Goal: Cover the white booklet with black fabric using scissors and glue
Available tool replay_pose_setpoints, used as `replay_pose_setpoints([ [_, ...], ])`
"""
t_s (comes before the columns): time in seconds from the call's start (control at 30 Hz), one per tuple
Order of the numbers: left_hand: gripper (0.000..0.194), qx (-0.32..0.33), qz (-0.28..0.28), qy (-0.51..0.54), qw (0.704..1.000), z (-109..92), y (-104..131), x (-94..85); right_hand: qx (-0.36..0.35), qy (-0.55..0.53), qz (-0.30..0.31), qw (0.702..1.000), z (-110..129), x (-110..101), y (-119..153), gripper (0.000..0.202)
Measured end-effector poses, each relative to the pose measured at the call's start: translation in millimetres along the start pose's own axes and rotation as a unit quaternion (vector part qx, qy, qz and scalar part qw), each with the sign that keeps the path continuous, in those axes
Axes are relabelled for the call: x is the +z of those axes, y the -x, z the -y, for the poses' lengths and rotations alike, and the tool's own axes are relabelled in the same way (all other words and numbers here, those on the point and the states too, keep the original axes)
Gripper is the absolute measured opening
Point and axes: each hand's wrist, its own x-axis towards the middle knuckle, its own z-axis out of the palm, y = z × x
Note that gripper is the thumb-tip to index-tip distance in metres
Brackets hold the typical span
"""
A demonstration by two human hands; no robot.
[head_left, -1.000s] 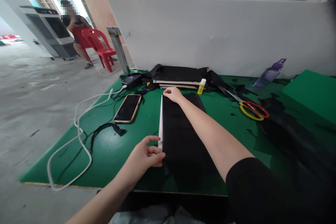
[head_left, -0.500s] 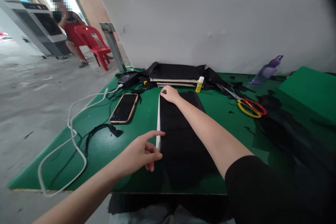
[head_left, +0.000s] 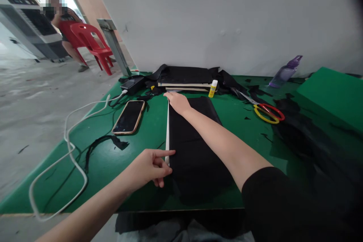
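Note:
A black-covered flat piece (head_left: 195, 159) lies lengthwise on the green table (head_left: 141, 200), a narrow white strip (head_left: 167, 132) showing along its left edge. At its far left corner rests my right hand (head_left: 178, 102), palm down, fingers over the edge and partly hidden. My left hand (head_left: 154, 166) touches the near part of the left edge, index finger stretched onto the black surface, thumb apart and the other fingers curled. Beyond the piece is a stack with a black top (head_left: 187, 75), and a yellow glue stick (head_left: 213, 88) stands beside it.
A phone (head_left: 129, 117), a white cable (head_left: 66, 132) and black scraps (head_left: 104, 140) lie on the left. Scissors (head_left: 266, 112), a purple bottle (head_left: 285, 72) and a green sheet (head_left: 331, 90) are on the right. Behind stands a white board (head_left: 215, 26); a person (head_left: 66, 26) sits far left.
My right hand has shifted to the corner, its pinched fingers now flatter over the edge. My left hand stays at the left edge, slightly lower in view. The camera view has moved a little.

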Motion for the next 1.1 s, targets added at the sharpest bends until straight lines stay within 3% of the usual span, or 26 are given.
replay_pose_setpoints([
  [0.23,0.067,-0.005,-0.002,0.011,1.0,0.7,-0.8,-1.7,-0.012,0.046,0.036,0.998,6.0,-14.2,1.4,0.035],
  [0.43,0.067,0.011,0.028,-0.012,0.999,3.5,2.1,-5.1,-0.074,0.071,0.125,0.987,19.2,-27.2,28.4,0.068],
  [0.6,0.058,0.029,0.048,-0.157,0.986,-4.6,11.4,-9.4,-0.032,0.02,0.135,0.99,27.7,-21.7,52.6,0.093],
  [0.7,0.044,0.086,-0.031,-0.305,0.948,-16.9,12.4,-8.0,-0.024,0.005,0.169,0.985,26.9,-18.3,53.9,0.1],
  [0.83,0.036,0.247,-0.219,-0.418,0.846,-22.1,-4.9,3.9,-0.014,-0.004,0.188,0.982,23.8,-14.2,51.5,0.104],
  [0.9,0.033,0.326,-0.235,-0.457,0.794,-15.2,-17.7,12.7,-0.013,-0.002,0.183,0.983,23.0,-12.2,51.4,0.104],
  [0.97,0.044,0.362,-0.23,-0.506,0.748,-4.1,-27.9,20.2,-0.014,-0.002,0.178,0.984,22.8,-11.1,51.8,0.104],
  [1.1,0.07,0.355,-0.181,-0.583,0.708,15.4,-32.9,25.3,-0.011,-0.009,0.187,0.982,23.7,-13.3,50.4,0.102],
])
